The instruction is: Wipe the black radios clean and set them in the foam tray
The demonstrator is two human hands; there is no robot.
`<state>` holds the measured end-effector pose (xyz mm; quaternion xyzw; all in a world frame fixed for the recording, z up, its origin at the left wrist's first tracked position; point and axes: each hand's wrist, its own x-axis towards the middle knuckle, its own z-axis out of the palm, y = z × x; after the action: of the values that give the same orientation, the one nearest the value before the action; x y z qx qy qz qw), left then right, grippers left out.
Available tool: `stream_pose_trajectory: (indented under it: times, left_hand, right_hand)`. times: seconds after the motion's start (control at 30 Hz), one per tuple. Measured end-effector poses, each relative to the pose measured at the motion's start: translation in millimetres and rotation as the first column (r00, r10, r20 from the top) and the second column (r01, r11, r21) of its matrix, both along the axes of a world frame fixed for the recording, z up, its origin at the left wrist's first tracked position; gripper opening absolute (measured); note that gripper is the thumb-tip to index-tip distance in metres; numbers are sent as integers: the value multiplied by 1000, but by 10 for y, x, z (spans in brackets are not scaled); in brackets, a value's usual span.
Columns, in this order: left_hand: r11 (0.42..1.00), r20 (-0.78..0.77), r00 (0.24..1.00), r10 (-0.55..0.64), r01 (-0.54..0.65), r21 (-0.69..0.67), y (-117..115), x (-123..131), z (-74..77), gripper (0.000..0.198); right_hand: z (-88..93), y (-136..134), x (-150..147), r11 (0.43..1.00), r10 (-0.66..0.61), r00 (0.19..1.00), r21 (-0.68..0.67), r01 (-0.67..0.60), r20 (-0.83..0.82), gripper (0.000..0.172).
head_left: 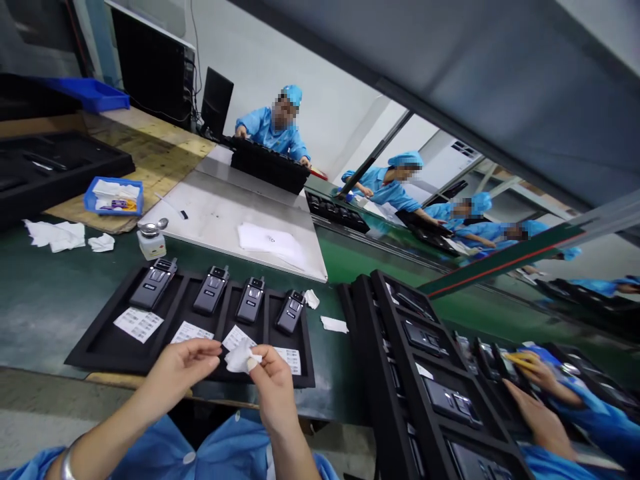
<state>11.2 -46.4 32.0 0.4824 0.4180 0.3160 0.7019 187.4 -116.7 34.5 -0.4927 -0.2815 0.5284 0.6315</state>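
My right hand [274,380] pinches a crumpled white tissue [239,358] between thumb and fingers, over the front of a black foam tray [113,357]. Just left of the tissue, my left hand [187,363] holds nothing, its fingers stretched and a little apart from the thumb. Several black handheld devices that look like walkie-talkies [251,300] lie face up in the tray's compartments. Below them are white sheets of printed labels [139,325], some partly hidden by my hands and the tissue.
A small bottle with a metal top [151,241] stands behind the tray. White tissues [57,235] and a blue bin [114,195] are at left. Stacked foam trays [385,320] with devices rise at right, beside a co-worker's hands [540,407]. Paper sheets [273,243] lie on the white board.
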Motion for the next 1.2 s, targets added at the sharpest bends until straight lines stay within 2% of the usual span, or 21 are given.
stream_pose_trajectory:
  times: [0.1,0.2,0.3,0.37,0.43,0.57,0.7,0.77,0.8,0.83,0.9,0.97,1.0,1.07,1.2]
  left_hand:
    - [992,164,979,-118,123,-24,-72,66,32,44]
    - [991,249,961,-120,132,-33,-89,96,36,41]
    - [994,271,961,-51,75,-78,-74,85,4,42]
    - [998,258,966,-6,22,-60,-61,65,-30,41]
    - [999,223,974,40,-45,16,-48,35,-60,40]
    - [976,153,980,125,-149,160,-20,-61,-87,35]
    - [962,112,982,155,-176,208,34,-173,-115,32]
    - [951,76,975,208,-220,217,82,-229,-153,31]
    - [944,60,969,241,-248,219,112,-258,-178,31]
    - [935,47,960,275,-279,220,146,-288,-206,32]
    - [918,51,941,334,-337,211,222,-355,-260,34]
    - [908,89,925,370,-380,175,298,-429,-301,39]
    - [905,116,914,388,-402,142,332,-469,-311,42]
    - [899,171,889,425,-437,37,386,-553,-314,51]
    - [888,270,848,457,-415,-200,433,-702,-297,65]
  right_hand:
    - [32,28,-118,994,106,991,26,-109,84,23]
    - [-24,61,-209,991,134,987,10,-136,93,23]
    - [-153,126,-259,989,146,986,-33,-144,81,28]
    - [-226,189,-281,986,163,983,-56,-159,87,34]
    - [-253,264,-297,984,168,977,-78,-159,130,40]
    - [-197,435,-315,988,150,954,-77,-134,261,45]
    - [-181,613,-375,954,298,920,-105,-280,256,36]
    - [-200,706,-442,958,287,908,-112,-266,306,28]
    - [-206,755,-485,969,248,885,-93,-230,393,23]
    - [-207,806,-532,979,196,832,-54,-197,520,16]
    - [-188,909,-637,979,67,621,68,-191,781,8]
    - [-148,1005,-747,945,-45,385,164,-284,922,19]
    - [-126,1048,-801,921,-76,298,181,-345,952,26]
    - [-86,1116,-904,880,-100,195,178,-441,976,39]
    - [-55,1214,-1067,838,-69,139,133,-529,988,45]
